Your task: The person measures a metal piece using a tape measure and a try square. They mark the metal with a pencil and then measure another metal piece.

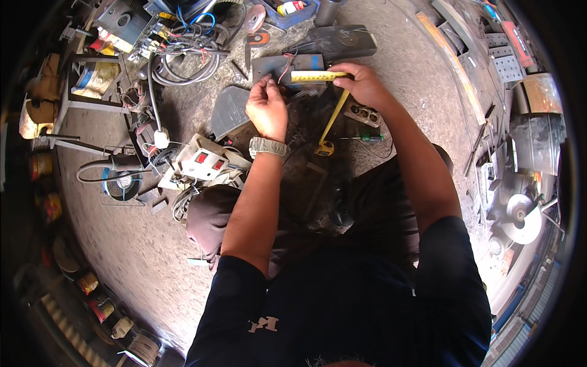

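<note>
My right hand (365, 87) is closed on the yellow blade of a tape measure. The blade's end lies across the near edge of a dark flat metal piece (298, 62) with blue patches. From my fingers the blade bends down to the tape measure case (325, 148), which hangs or rests between my knees; I cannot tell which. My left hand (267, 110), a watch on its wrist, is pinched at the left end of the metal piece. Whatever its fingertips hold is too small to make out. Left of it lies a grey angular plate (231, 112).
Beside my right hand are a socket block (362, 114) and a green-handled screwdriver (371, 137). A switch box with red switches (210, 164) stands by my left knee. Coiled grey cable (189, 73) and a metal frame (92, 58) lie left; a long wooden strip (452, 67) lies right.
</note>
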The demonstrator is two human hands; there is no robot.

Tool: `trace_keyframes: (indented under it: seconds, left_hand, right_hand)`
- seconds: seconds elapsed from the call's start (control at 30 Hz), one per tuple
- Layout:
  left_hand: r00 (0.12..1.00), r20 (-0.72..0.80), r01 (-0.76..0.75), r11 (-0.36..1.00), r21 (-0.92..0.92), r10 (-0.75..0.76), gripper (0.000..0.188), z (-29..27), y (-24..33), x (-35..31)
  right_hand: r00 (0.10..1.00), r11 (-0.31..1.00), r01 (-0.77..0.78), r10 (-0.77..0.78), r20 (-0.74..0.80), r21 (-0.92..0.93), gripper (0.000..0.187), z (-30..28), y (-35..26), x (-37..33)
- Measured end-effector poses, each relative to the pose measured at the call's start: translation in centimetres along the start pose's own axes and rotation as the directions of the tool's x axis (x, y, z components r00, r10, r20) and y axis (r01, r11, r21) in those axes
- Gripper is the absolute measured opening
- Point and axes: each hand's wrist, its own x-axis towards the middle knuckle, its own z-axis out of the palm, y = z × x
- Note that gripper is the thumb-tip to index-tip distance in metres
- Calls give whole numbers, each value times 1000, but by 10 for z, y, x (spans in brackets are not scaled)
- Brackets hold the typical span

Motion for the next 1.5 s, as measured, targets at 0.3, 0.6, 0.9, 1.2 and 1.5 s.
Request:
trace_keyframes:
  seconds: [0.3,0.6,0.9,1.2,1.5]
  left_hand:
    - [981,-47,-170,945,278,190,16,-11,-7,20]
    - [974,23,-219,905,366,226,15,-18,0,19]
    - [960,68,-272,853,446,271,15,-15,16,13]
    - [964,77,-260,853,454,253,16,-17,13,15]
    - [957,85,-286,846,450,278,15,-18,10,17]
  right_hand:
    - [988,987,-146,141,-67,-68,31,-9,-3,17]
    - [998,990,-48,42,-51,-131,33,8,-16,37]
    - [997,987,-1,-13,-80,-162,31,12,-9,39]
    - [994,976,37,-58,-92,-217,31,15,-12,38]
    - [995,976,25,-46,-90,-216,30,15,-10,40]
